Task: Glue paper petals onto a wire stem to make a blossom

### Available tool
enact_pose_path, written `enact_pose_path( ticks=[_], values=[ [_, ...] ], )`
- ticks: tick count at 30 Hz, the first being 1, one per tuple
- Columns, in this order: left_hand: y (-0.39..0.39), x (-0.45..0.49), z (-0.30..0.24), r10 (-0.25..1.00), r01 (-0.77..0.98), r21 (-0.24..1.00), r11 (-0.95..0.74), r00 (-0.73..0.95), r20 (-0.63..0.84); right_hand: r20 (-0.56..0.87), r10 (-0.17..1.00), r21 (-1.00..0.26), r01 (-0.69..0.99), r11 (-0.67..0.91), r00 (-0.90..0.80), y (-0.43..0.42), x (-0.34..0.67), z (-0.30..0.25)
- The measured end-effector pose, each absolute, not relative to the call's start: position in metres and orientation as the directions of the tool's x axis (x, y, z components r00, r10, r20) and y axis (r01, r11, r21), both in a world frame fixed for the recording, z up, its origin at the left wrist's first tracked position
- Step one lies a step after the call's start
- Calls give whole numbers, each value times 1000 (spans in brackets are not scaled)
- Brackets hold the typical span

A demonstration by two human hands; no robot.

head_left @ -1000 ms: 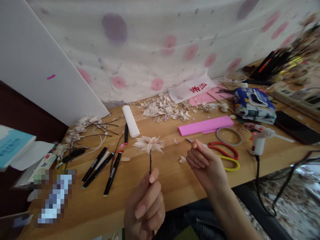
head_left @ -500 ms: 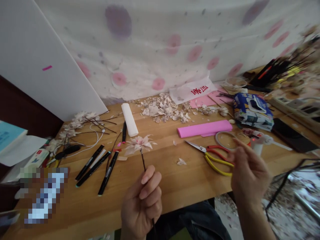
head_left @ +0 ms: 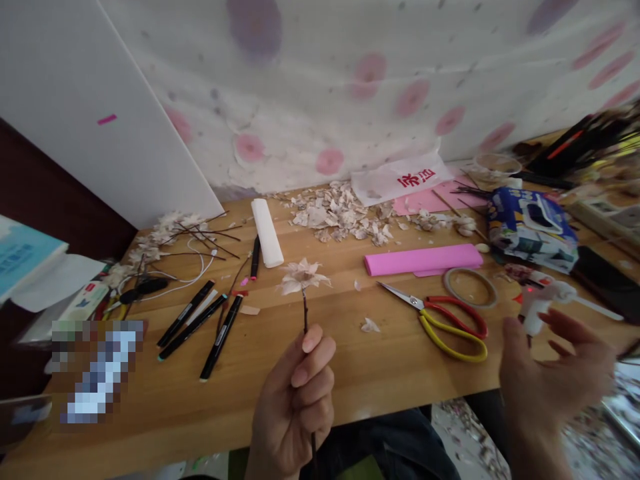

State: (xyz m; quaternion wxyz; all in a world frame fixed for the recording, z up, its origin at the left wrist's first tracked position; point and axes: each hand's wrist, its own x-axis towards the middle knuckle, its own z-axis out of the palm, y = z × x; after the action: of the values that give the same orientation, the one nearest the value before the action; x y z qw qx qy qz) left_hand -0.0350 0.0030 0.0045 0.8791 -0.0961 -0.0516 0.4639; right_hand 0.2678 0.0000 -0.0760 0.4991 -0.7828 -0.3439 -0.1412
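Note:
My left hand (head_left: 295, 407) is closed round the thin dark stem of a pale paper flower (head_left: 303, 277), holding it upright over the wooden table (head_left: 380, 373). My right hand (head_left: 555, 373) hovers open near the table's front right edge, fingers spread and slightly blurred, just in front of the white glue gun (head_left: 540, 303). Nothing is in it. Red and yellow scissors (head_left: 440, 317) lie on the table between the two hands.
Several black markers (head_left: 205, 323) lie at the left. A pink paper roll (head_left: 423, 259), a tape ring (head_left: 470, 287), a white roll (head_left: 267, 232), a heap of petal scraps (head_left: 340, 217) and a blue packet (head_left: 530, 223) sit further back. Stemmed flowers (head_left: 170, 240) lie far left.
My right hand has let go of the scissors, which now lie on the table, and has moved right toward the glue gun. The left hand still holds the flower.

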Motion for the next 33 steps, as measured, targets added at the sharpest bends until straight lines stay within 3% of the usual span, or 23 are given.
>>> enact_pose_path(
  ticks=[6, 9, 14, 24, 33],
  values=[
    [4, -35, 5, 830, -812, -196, 550, 558, 16, 581, 641, -621, 782, -48, 501, 17, 227, -78],
    [4, -38, 4, 831, -813, -188, 551, 556, 30, 527, 780, -595, 802, 55, 338, 23, 214, -78],
    [5, -48, 1, 840, -823, -174, 541, 538, 67, 388, 910, -544, 834, 95, 149, 21, 201, -80],
    [8, -55, -8, 838, -824, -150, 546, 535, 107, 164, 986, -467, 878, 107, -33, 21, 178, -81],
    [9, -58, -12, 835, -826, -129, 549, 545, 67, 205, 976, -553, 813, 182, -79, 29, 173, -79]
  ],
)
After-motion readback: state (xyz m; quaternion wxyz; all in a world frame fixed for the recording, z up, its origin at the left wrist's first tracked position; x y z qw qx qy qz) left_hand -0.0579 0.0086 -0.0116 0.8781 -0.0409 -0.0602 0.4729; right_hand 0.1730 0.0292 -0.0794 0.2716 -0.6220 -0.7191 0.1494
